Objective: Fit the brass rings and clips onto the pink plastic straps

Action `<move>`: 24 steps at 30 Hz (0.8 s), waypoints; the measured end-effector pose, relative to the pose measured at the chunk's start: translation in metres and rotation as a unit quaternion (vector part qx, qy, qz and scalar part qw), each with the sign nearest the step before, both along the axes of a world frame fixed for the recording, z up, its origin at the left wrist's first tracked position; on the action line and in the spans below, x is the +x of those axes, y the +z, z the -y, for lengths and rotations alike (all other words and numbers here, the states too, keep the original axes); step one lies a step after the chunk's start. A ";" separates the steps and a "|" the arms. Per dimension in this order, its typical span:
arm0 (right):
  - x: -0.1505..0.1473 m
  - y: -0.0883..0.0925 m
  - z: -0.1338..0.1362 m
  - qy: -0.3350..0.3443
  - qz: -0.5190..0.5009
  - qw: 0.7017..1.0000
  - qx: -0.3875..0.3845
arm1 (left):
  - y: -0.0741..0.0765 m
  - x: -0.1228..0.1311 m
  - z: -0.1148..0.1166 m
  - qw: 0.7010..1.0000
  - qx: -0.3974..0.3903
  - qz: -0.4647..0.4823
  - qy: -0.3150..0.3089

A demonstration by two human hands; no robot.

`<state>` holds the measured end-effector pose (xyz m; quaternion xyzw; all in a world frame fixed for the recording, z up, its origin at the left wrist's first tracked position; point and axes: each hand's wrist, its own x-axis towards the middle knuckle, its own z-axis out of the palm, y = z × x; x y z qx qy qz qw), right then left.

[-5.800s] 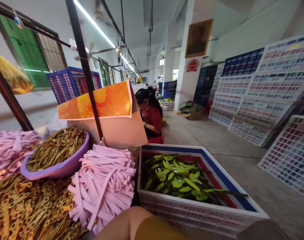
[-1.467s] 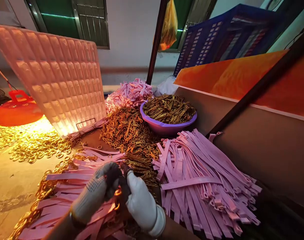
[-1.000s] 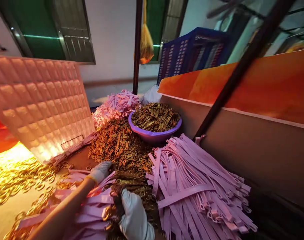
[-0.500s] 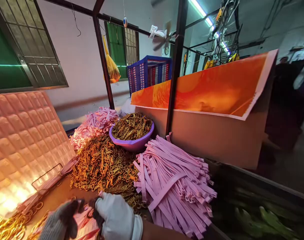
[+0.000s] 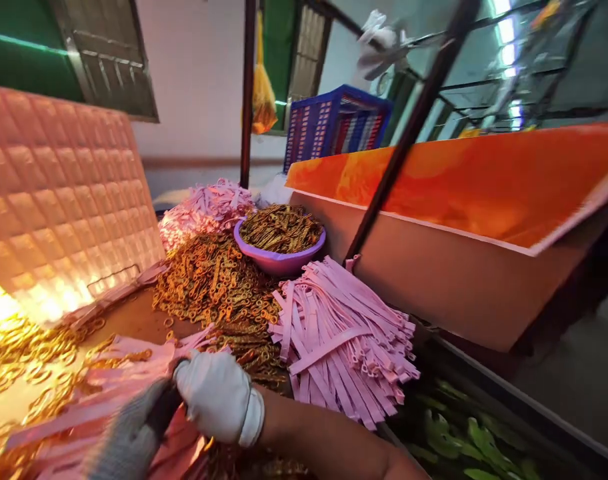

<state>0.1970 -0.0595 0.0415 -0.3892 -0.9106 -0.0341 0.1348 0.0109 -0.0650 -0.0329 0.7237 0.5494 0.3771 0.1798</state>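
My right hand (image 5: pixel 217 397), in a white glove, is closed as a fist low in the view. My left hand (image 5: pixel 134 433), in a grey glove with dark fingertips, is curled against it and a little blurred. Whatever they pinch between them is hidden. Both hands hover over loose pink strips (image 5: pixel 109 373) mixed with gold rings (image 5: pixel 29 347). Just to the right lies a bundled heap of pink strips (image 5: pixel 339 333). Behind it is a mound of gold chain pieces (image 5: pixel 214 280), and a purple bowl (image 5: pixel 279 259) filled with more.
A lit quilted panel (image 5: pixel 59 200) leans at the left. An orange-topped cardboard box (image 5: pixel 459 267) walls the right side, with a black pole (image 5: pixel 399 140) in front. Another pink heap (image 5: pixel 209 203) and a blue crate (image 5: pixel 339 123) sit behind. Green pieces (image 5: pixel 459 437) lie at lower right.
A second ago my left hand reached out to the gold pile; it has come back against my right hand. My view has swung about and now looks lower and more leftward.
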 end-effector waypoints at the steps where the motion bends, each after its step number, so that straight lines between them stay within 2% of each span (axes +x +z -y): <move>1: 0.000 0.001 0.000 -0.015 0.008 1.000 -0.025 | -0.002 0.003 0.003 0.999 -0.026 0.021 -0.003; 4: 0.001 0.007 -0.001 -0.049 0.037 0.995 -0.084 | 0.001 0.011 0.012 0.989 -0.102 0.109 -0.014; 6: 0.003 0.014 -0.003 -0.026 0.055 0.992 -0.107 | 0.011 0.013 0.016 0.977 -0.144 0.156 0.001; 8: 0.004 0.022 -0.006 -0.003 0.070 0.989 -0.133 | 0.020 0.014 0.018 0.976 -0.144 0.160 0.015; 10: 0.003 0.027 -0.010 -0.018 0.087 0.984 -0.152 | 0.025 0.014 0.020 0.982 -0.123 0.143 0.017; 13: -0.003 0.022 -0.015 -0.027 0.128 0.982 -0.135 | 0.021 0.013 0.022 0.985 -0.117 0.129 0.007; 17: -0.005 0.005 -0.017 0.044 0.167 0.982 -0.075 | 0.011 0.015 0.025 0.989 -0.114 0.095 0.011; 19: -0.001 0.002 -0.018 0.064 0.180 0.979 -0.064 | 0.014 0.018 0.024 0.990 -0.120 0.078 0.006; 21: 0.005 0.006 -0.019 0.077 0.188 0.977 -0.060 | 0.025 0.019 0.019 0.990 -0.132 0.047 -0.030; 24: 0.021 0.024 -0.027 0.060 0.211 0.974 -0.059 | 0.052 0.005 0.004 0.990 -0.126 -0.018 -0.066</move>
